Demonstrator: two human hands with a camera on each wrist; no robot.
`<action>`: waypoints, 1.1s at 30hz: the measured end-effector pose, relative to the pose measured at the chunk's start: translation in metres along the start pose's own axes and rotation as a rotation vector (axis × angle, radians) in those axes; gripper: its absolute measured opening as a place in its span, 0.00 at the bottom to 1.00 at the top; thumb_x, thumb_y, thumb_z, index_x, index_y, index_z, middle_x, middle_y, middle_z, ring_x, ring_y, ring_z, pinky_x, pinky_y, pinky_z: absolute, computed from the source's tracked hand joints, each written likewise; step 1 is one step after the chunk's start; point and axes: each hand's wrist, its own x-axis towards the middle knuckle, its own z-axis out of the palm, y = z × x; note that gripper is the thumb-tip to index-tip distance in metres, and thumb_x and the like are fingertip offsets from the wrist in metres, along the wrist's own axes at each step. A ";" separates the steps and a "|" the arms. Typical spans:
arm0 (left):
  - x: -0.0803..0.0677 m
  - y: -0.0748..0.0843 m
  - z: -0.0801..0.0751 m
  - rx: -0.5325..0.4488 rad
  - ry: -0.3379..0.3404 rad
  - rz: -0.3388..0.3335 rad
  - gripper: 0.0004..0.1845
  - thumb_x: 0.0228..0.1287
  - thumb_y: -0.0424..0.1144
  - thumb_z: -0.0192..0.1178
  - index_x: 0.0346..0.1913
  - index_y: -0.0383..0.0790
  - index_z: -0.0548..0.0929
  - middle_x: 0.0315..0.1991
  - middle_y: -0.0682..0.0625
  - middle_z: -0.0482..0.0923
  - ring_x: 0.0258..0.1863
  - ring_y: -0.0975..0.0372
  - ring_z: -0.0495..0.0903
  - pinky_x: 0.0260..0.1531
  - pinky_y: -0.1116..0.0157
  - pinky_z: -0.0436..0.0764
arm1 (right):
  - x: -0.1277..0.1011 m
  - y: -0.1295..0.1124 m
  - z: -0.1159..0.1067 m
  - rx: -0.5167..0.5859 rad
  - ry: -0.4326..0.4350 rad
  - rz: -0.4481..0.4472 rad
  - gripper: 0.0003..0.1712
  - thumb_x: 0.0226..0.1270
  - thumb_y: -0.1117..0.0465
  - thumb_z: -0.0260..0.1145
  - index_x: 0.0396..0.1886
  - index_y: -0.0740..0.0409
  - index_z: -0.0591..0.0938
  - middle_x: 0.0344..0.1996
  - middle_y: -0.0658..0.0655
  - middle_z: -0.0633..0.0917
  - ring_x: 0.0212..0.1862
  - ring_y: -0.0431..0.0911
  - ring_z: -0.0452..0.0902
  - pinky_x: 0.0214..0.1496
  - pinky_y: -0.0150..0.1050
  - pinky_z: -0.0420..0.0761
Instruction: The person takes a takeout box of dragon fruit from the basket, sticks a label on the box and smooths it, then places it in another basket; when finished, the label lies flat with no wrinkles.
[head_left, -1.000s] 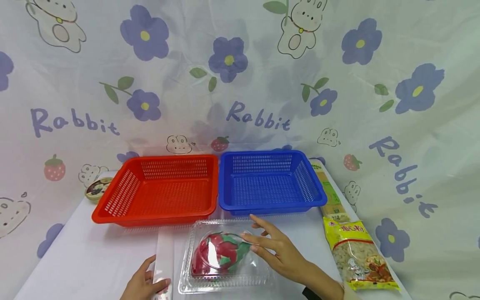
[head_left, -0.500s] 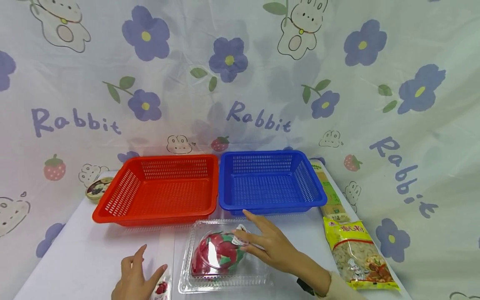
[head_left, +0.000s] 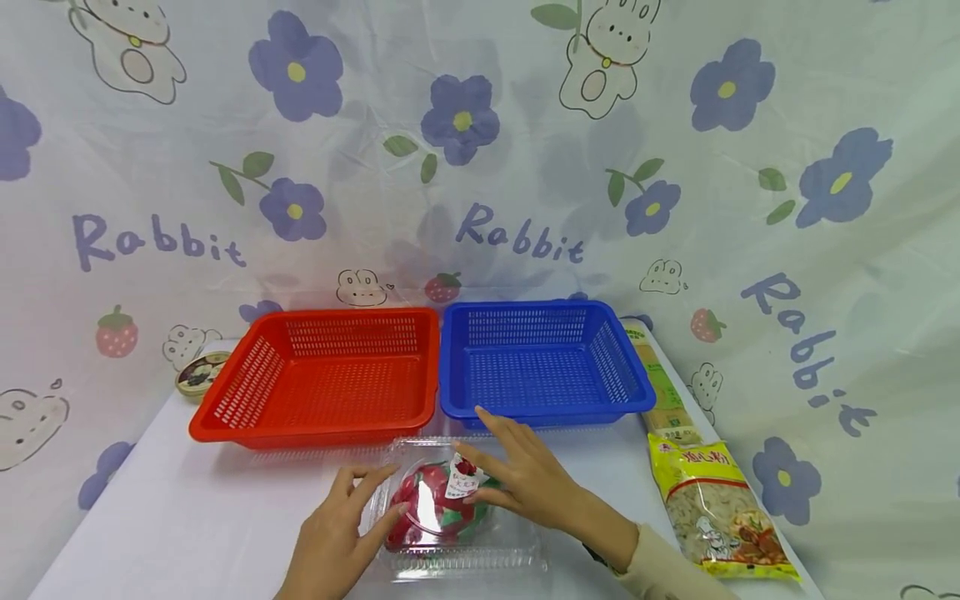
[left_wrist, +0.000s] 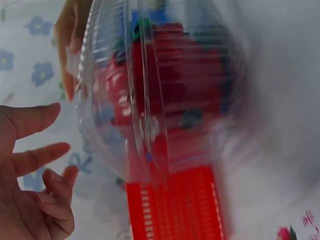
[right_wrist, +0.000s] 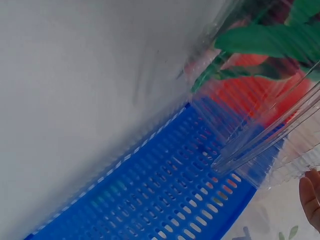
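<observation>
A clear plastic clamshell box (head_left: 465, 565) stands on the white table in front of the baskets. Inside it lies a red dragon fruit (head_left: 420, 525) with green scales. Over the lid, my right hand (head_left: 528, 479) pinches a small white label (head_left: 463, 483) printed with a red fruit, its edges between finger and thumb. My left hand (head_left: 337, 525) is at the box's left side, thumb and fingers spread, fingertips overlapping the lid. The left wrist view shows the left hand (left_wrist: 35, 165) beside the box, holding nothing.
Behind the box, a red basket (head_left: 315, 435) and a blue basket (head_left: 547, 418) stand side by side. A round tin (head_left: 201, 375) sits at the far left. Along the right edge lie a long green packet (head_left: 667, 396) and a yellow bag (head_left: 723, 517). A patterned curtain (head_left: 375, 183) hangs behind.
My left hand has let go of the white strip and moved right to the box. My right hand has shifted slightly left with the label, whose printed side now shows.
</observation>
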 end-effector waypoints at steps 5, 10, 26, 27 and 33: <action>0.011 0.006 0.010 -0.017 0.009 0.125 0.22 0.51 0.44 0.76 0.52 0.53 0.87 0.40 0.59 0.71 0.29 0.71 0.68 0.24 0.74 0.71 | 0.006 0.004 0.007 -0.075 0.006 -0.034 0.40 0.66 0.34 0.61 0.73 0.45 0.70 0.73 0.66 0.63 0.65 0.55 0.71 0.59 0.48 0.78; 0.022 0.008 0.013 -0.011 0.011 0.163 0.19 0.53 0.46 0.75 0.50 0.53 0.88 0.39 0.58 0.73 0.32 0.72 0.67 0.28 0.73 0.72 | 0.008 0.006 0.012 -0.106 -0.010 -0.028 0.44 0.62 0.31 0.63 0.75 0.43 0.67 0.73 0.67 0.63 0.65 0.55 0.71 0.61 0.49 0.77; 0.050 0.000 0.028 0.013 -0.111 0.329 0.19 0.63 0.53 0.66 0.56 0.57 0.86 0.52 0.49 0.77 0.53 0.57 0.71 0.49 0.56 0.77 | 0.005 0.008 0.020 -0.073 -0.106 0.055 0.51 0.61 0.29 0.62 0.79 0.43 0.59 0.75 0.65 0.59 0.68 0.56 0.67 0.60 0.51 0.76; 0.052 -0.001 0.029 0.018 -0.136 0.333 0.19 0.63 0.55 0.65 0.56 0.59 0.85 0.56 0.48 0.76 0.57 0.53 0.71 0.52 0.52 0.76 | 0.005 0.008 0.019 -0.068 -0.114 0.063 0.51 0.61 0.29 0.62 0.79 0.43 0.58 0.75 0.65 0.59 0.68 0.56 0.67 0.60 0.51 0.77; 0.058 -0.009 0.038 0.047 -0.254 0.330 0.23 0.66 0.61 0.59 0.60 0.62 0.83 0.67 0.41 0.70 0.70 0.43 0.62 0.63 0.40 0.67 | 0.004 0.007 0.018 -0.043 -0.150 0.086 0.50 0.61 0.30 0.62 0.78 0.45 0.61 0.76 0.66 0.57 0.68 0.57 0.67 0.59 0.53 0.77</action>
